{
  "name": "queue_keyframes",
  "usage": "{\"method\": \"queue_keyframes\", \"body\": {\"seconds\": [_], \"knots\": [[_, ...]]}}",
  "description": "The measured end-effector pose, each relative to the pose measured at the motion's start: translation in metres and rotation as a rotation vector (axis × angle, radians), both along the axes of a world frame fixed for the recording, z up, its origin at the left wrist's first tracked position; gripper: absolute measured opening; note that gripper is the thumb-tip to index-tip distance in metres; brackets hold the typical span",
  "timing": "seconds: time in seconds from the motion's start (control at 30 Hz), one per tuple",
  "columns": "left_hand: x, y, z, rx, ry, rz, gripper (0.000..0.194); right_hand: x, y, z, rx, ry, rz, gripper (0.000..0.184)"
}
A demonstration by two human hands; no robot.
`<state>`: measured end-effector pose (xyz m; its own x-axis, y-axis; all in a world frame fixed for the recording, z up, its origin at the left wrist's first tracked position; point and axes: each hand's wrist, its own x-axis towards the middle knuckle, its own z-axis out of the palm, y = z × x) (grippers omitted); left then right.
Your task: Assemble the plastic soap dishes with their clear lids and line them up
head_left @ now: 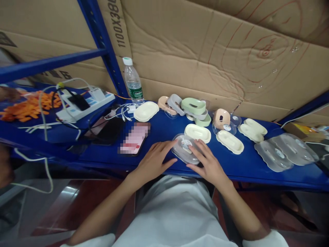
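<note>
A see-through oval plastic lid (180,153) with a round sticker lies flat near the table's front edge. On its left side is my left hand (155,158), fingers stretched out, with the index fingertip at the rim. My right hand (208,164) has its fingers spread, and some fingertips rest over the right part of the lid, by the sticker. Neither hand is closed round it. Just behind the lid sits a cream oval tray (197,133), which looks like a soap-dish part. Another cream tray (230,142) lies to the right.
Behind are stacked green (193,105), grey and peach (222,118) dishes. More see-through lids (273,154) lie at right. A phone (135,139), a water bottle (133,84), a power strip (84,106) and orange pieces (33,106) are leftward. Another person's hand (9,93) shows far left.
</note>
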<state>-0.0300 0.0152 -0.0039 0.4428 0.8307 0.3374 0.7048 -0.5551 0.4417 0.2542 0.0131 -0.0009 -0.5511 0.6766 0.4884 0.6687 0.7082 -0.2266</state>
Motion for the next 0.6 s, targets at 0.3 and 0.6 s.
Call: {"method": "queue_keyframes", "body": {"seconds": [0.3, 0.6], "knots": [[-0.001, 0.000, -0.001, 0.011, 0.027, 0.005, 0.072, 0.000, 0.001, -0.008, -0.056, 0.026, -0.140, 0.079], [0.001, -0.001, 0.002, -0.009, -0.035, 0.010, 0.069, 0.001, 0.001, 0.003, -0.103, -0.025, -0.033, 0.078]]}}
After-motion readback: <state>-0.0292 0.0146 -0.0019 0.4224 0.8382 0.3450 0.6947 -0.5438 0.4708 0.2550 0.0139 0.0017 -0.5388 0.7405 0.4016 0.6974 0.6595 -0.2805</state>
